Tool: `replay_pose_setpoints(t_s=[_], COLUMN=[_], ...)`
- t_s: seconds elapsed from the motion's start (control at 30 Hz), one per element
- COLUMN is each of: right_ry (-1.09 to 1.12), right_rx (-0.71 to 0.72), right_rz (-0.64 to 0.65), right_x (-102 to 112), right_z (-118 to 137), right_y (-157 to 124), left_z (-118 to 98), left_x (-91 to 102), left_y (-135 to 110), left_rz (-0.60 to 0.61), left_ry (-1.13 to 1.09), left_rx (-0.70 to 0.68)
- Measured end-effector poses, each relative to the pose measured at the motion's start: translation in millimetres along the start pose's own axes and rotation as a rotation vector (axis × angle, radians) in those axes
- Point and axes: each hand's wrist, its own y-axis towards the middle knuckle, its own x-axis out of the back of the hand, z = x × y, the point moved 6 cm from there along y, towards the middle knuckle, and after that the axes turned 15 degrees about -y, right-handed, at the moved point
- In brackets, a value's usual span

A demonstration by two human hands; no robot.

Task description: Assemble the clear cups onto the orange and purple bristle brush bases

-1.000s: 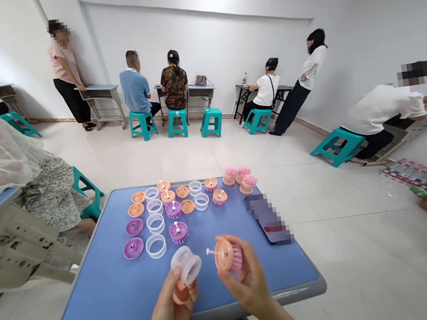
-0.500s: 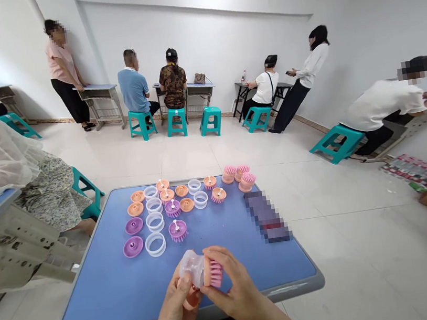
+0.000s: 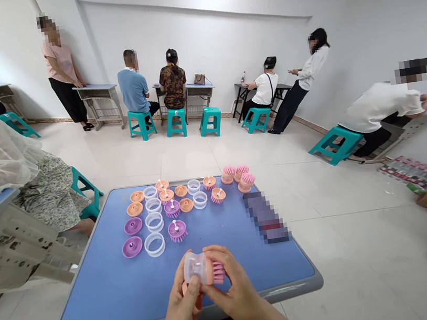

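above the near part of the blue surface (image 3: 108, 291), the left hand (image 3: 181, 295) pinches a clear ring (image 3: 194, 269) and the right hand (image 3: 234, 287) grips a pink-bristled head (image 3: 216, 272) against it, seemingly a joining step calling for aligned, even pressure.

no text, label or number can be read

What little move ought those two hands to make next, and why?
Probably a gentle push with the right hand, pressing the orange plastic disc with pink bristles squarely against the translucent plastic ring. The two meet end to end, and the left hand holds the ring, but whether the disc is fully seated is hard to see.
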Motion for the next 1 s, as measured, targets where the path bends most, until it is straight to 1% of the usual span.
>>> replay_pose_setpoints(t_s=[0.07,0.1,0.23,0.3,0.43,0.53,0.63,0.77,0.87,1.0], right_ry=[0.025,0.039,0.080,0.094,0.142,0.133,0.095,0.058,0.036,0.021], right_rx=[0.007,0.020,0.059,0.014,-0.085,-0.069,-0.026,0.008,-0.005,-0.055], right_rz=[0.032,0.062,0.236,0.313,0.418,0.406,0.399,0.463,0.490,0.484], right_x=[2.6,4.5,11.8,14.3,15.6,18.2,21.4,23.7,23.6,20.3], right_z=[0.1,0.3,0.4,-2.9,-8.2,-7.2,-4.4,0.0,-0.1,-6.5], right_y=[3.1,4.8,8.9,8.5,4.2,4.4,7.9,11.8,11.4,6.5], left_z=[-4.8,-8.8,-25.4,-27.6,-24.6,-24.6,-26.7,-27.6,-28.3,-30.2], left_x=[1.1,1.1,0.5,3.7,10.5,10.0,7.3,4.9,5.5,6.6], left_y=[0.5,0.9,2.3,2.8,3.8,4.1,4.1,3.5,2.6,1.6], left_rz=[-0.026,-0.020,0.094,0.125,0.129,0.129,0.139,0.178,0.164,0.131], left_ry=[0.114,0.170,0.357,0.464,0.608,0.631,0.609,0.583,0.554,0.520], left_rx=[-0.016,-0.027,-0.091,-0.107,-0.135,-0.142,-0.118,-0.094,-0.103,-0.120])
